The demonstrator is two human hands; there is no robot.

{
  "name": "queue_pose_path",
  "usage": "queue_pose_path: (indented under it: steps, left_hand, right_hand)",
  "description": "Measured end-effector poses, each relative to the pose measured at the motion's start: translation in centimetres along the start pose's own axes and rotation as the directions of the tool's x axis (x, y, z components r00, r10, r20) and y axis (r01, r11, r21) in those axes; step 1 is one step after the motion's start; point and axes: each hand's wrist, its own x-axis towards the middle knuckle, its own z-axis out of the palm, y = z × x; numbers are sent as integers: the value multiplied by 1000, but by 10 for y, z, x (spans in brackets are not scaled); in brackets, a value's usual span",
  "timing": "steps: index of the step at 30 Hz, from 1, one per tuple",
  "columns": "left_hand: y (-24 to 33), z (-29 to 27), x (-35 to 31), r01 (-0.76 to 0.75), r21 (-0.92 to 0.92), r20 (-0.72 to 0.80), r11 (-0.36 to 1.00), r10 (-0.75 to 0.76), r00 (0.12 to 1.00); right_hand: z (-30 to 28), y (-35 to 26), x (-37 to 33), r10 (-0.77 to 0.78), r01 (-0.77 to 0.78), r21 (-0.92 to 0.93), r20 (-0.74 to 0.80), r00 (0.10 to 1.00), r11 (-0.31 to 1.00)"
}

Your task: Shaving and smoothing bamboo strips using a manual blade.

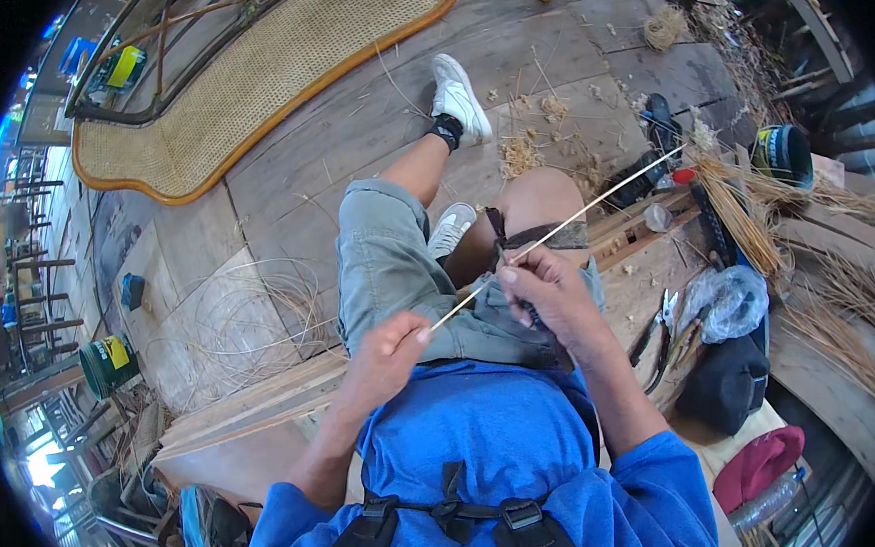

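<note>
A long, thin, pale cane strip [603, 195] runs slantwise across my lap, its far end reaching up to the right past my knee. My left hand [389, 356] is closed around the near end, thumb on top. Farther along, my right hand [553, 299] pinches the same strip above my right thigh. Something dark shows under the right hand's fingers, but its kind is hidden. A dark cloth band [550, 236] lies over my right knee, close to where the strip passes.
A curved woven cane panel [269, 78] with a wooden rim stands at the upper left. Loose cane [244, 322] coils on the floor. Cutting pliers [666, 318], a clear plastic bag [731, 304], a black cap [726, 386] and bundled cane strips [746, 217] lie on the right.
</note>
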Motion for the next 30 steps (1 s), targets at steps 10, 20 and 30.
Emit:
queue_pose_path:
  steps: [10,20,30]
  left_hand:
    - [-7,-43,-22,-133,647,22,751,156,987]
    - [53,36,34,-206,143,-105,968,222,969]
    - [22,9,0,-13,-161,112,987,31,993]
  right_hand:
    - [-24,-15,-7,-100,77,-147,-157,983,986]
    - [17,-3,-12,-46,44,-121,-9,999,992]
    - [-6,-13,-9,-20,18,-67,-20,1000,998]
